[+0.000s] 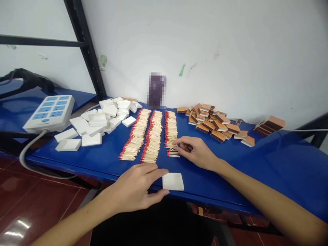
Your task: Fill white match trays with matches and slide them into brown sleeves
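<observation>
Three long rows of red-tipped matches [153,135] run away from the person across the blue bench [256,160], each match lying crosswise with its red head to the left, and the right hand [196,150] rests at the near end of the right-hand row, its fingers [179,140] pinched together on a few matches [173,152]. One shallow white matchbox tray [173,181] lies empty and open side up at the near edge of the bench, long side across, with the left hand [135,188] clamping it between thumb and forefinger. More empty white trays [97,124] are heaped at the left and brown matchbox sleeves [215,124] at the right.
</observation>
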